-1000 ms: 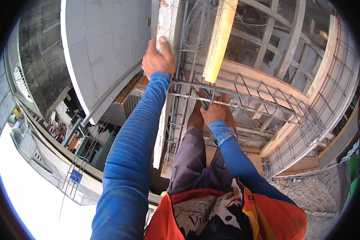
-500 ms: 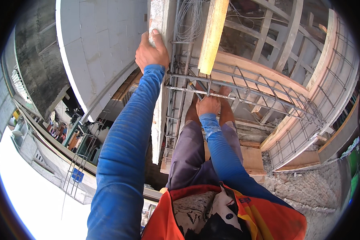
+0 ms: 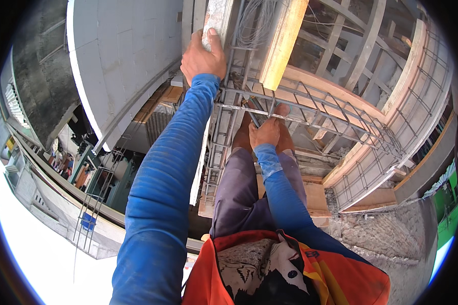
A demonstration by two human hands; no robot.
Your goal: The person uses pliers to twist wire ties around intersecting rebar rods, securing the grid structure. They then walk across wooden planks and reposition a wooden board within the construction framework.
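My left hand is closed over the top edge of a pale, concrete-stained board, thumb on its near face. Low between my shins, my right hand is closed around a slim, dark-handled tool; its working end is too small to make out. Just above that hand, a rebar cage of long bars and stirrups runs off to the right. Another cage lies along the board, left of my legs.
A yellow-edged timber juts in from the top, beside coiled thin wire. Wooden formwork curves round the right. To the left, beside a grey block wall, the ground drops to a lower level. Rough concrete lies lower right.
The view has shifted slightly, so board and timber stand further right. My left hand keeps its hold on the board. My right hand has tilted a little, still gripping the tool.
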